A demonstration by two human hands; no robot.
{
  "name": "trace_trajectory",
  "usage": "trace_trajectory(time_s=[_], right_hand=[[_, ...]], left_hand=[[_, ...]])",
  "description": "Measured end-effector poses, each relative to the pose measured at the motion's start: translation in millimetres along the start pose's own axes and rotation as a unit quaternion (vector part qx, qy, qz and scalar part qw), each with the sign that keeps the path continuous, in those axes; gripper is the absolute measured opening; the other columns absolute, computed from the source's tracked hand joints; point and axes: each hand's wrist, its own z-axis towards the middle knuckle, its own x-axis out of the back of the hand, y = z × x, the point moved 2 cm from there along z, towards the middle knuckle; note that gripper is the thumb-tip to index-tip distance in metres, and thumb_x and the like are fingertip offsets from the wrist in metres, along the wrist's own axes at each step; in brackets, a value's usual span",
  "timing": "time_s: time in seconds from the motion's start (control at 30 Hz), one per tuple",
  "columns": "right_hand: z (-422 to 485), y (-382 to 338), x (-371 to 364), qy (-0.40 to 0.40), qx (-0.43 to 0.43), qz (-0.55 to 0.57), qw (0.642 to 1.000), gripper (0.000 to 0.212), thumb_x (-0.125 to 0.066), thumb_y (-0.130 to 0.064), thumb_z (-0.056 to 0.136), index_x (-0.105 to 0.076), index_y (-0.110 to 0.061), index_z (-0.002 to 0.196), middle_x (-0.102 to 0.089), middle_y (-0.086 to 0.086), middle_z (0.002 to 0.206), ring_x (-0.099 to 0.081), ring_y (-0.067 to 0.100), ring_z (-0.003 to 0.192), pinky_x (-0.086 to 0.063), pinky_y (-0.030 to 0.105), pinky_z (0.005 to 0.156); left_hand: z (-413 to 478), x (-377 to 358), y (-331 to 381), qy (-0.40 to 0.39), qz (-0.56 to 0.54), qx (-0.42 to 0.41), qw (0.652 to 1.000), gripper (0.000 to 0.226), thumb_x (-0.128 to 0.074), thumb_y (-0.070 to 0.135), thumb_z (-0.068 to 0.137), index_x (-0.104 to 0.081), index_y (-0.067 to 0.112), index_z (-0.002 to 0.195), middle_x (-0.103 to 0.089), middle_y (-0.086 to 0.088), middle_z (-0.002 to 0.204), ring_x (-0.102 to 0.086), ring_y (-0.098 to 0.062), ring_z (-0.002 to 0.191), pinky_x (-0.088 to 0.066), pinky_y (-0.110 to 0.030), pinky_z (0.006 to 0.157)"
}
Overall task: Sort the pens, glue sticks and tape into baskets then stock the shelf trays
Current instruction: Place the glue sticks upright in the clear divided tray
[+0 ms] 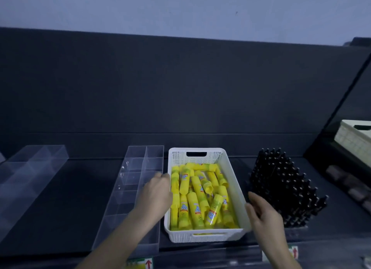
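Head view: the basket (230,168) of glue sticks (196,198) sits between a clear tray (138,168) and black pens (285,188). The left hand (158,192) meets its left rim, fingertips hidden, so its grip cannot be told. The right hand (263,214), blurred, touches the right wall with loose fingers. The frame edge cuts off a second basket (353,136).

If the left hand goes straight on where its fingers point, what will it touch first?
Most likely the left hand meets the left wall of the white basket first, then the glue sticks; depth is unclear.
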Motion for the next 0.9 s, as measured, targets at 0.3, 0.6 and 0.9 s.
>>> trace_trajectory(time_s=[0.3, 0.6, 0.9], right_hand=[[55.3, -60.7, -60.5, -0.179, 0.116, -0.199, 0.957, 0.021, -0.049, -0.021, 0.094, -0.065, -0.011, 0.101, -0.065, 0.011, 0.113, -0.057, 0.027, 0.107, -0.041, 0.030, 0.085], [88.2, -51.5, -93.3, -0.248, -0.015, -0.238, 0.939, 0.024, -0.040, -0.014, 0.093, -0.057, -0.008, 0.109, -0.061, 0.014, 0.121, -0.055, 0.030, 0.113, -0.044, 0.029, 0.084], [71.3, -48.6, -54.5, -0.180, -0.111, 0.166, 0.963, 0.020, -0.052, -0.002, 0.072, -0.061, -0.007, 0.090, -0.058, 0.004, 0.068, -0.050, 0.022, 0.063, -0.042, 0.032, 0.060]], left_hand=[[53.8, -29.8, 57.9, -0.122, 0.226, -0.039, 0.966, 0.034, -0.042, -0.004, 0.090, -0.058, 0.005, 0.119, -0.056, -0.011, 0.127, -0.055, -0.029, 0.116, -0.049, -0.036, 0.089], [79.4, -40.0, 52.1, -0.149, 0.108, 0.054, 0.981, 0.039, -0.039, 0.003, 0.092, -0.042, 0.004, 0.131, -0.050, -0.013, 0.134, -0.050, -0.030, 0.121, -0.044, -0.034, 0.093], [83.6, -53.6, 68.1, -0.125, -0.062, 0.121, 0.983, 0.058, -0.052, 0.019, 0.090, -0.024, 0.006, 0.140, -0.047, -0.013, 0.136, -0.048, -0.030, 0.124, -0.043, -0.036, 0.093]])
